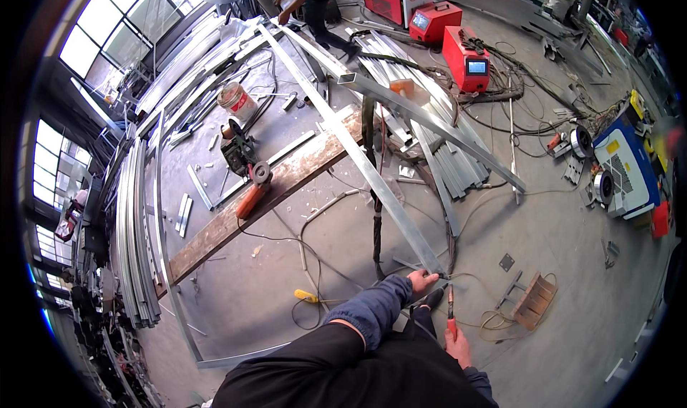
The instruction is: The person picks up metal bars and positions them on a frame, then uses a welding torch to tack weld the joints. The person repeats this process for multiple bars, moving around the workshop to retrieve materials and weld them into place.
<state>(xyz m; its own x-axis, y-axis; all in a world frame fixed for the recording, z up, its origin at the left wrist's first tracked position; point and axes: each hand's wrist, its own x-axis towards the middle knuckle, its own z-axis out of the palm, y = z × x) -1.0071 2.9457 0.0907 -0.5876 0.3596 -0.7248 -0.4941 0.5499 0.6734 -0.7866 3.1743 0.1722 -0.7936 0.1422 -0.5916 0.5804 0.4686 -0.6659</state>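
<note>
Low in the frame's centre, my right hand (458, 345) grips a red-handled tool (451, 312), while my left hand (422, 281) presses fingers down on the long steel strip's (372, 175) near end on the floor (572, 265).

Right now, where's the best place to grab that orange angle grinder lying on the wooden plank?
Probably the orange handle of the angle grinder, gripped from above. It is the long slim part at the low end, away from the disc, and lies flat on the wooden plank.
</note>
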